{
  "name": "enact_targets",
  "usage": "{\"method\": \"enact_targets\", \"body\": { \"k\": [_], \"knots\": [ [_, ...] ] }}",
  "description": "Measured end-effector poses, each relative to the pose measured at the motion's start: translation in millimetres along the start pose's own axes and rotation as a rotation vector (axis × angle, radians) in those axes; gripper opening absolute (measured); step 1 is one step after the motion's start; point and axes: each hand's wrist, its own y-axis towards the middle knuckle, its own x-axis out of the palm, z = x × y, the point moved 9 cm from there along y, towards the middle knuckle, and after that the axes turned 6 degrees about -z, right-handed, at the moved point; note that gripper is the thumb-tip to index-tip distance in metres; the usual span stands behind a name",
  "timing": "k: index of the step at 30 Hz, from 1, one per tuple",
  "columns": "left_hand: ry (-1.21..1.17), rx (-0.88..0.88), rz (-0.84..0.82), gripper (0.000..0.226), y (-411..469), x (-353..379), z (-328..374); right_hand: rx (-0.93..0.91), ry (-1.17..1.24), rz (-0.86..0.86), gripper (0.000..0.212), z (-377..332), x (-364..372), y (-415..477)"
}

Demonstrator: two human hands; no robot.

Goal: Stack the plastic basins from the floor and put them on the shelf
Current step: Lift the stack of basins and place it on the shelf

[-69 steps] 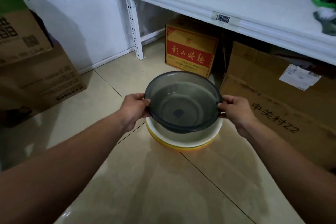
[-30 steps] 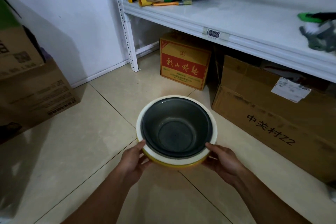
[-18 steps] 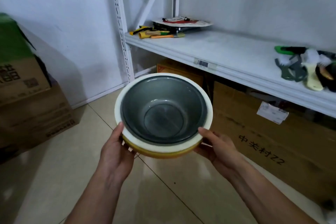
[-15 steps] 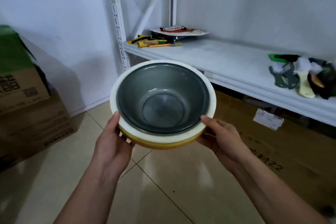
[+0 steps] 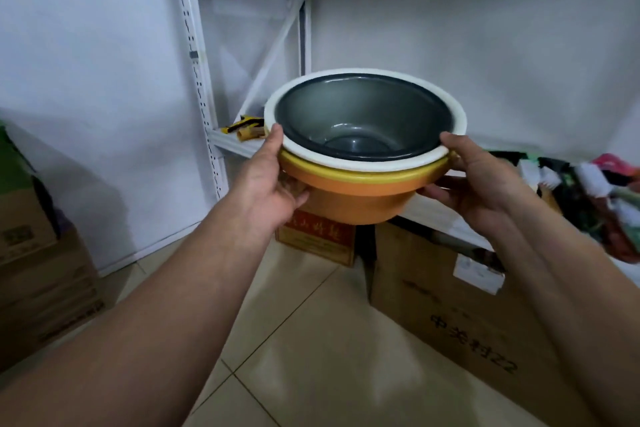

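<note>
The stacking part looks done: a grey basin [image 5: 363, 121] sits nested inside a white basin [image 5: 446, 104], which sits inside a yellow basin [image 5: 367, 175], with an orange basin [image 5: 360, 201] at the bottom. All four are seated rim on rim, with no visible gap or tilt between them. No loose basin shows on the tiled floor [image 5: 311, 340].

The stack is off the floor and held in the air in front of the white shelf [image 5: 239, 146], at about the level of its board or slightly above it. The left hand [image 5: 273, 184] grips the left side, thumb over the white rim and fingers [image 5: 298, 192] curled under the orange wall. The right hand [image 5: 481, 184] mirrors it, thumb on the rim and fingers beneath, so both hands are clamped on the stack.

What is left, as I judge it, is the last step: carrying the stack forward and setting it down on the shelf. The board holds yellow tools [image 5: 246, 130] at the left end and a jumble of brushes and packets [image 5: 588, 187] to the right; the stretch between them is hidden behind the basins, so free room there cannot be confirmed.
</note>
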Motion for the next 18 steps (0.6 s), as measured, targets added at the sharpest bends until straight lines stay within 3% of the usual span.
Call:
{"method": "enact_targets", "body": {
  "k": [4,9,15,18],
  "knots": [
    [0.072,-0.043,0.017,0.044,28,13,-4,0.041,0.008,0.015,0.032,-2,-10,17],
    [0.172,-0.046,0.024,0.058,57,21,-3,0.029,-0.023,0.077,0.061,-9,-16,37],
    [0.185,0.029,-0.013,0.059,55,27,-10,-0.024,0.014,0.071,0.033,10,-14,29],
    [0.124,0.078,0.023,0.059,30,21,-40,-0.189,-0.145,0.009,0.031,31,3,2]
  ]
}}
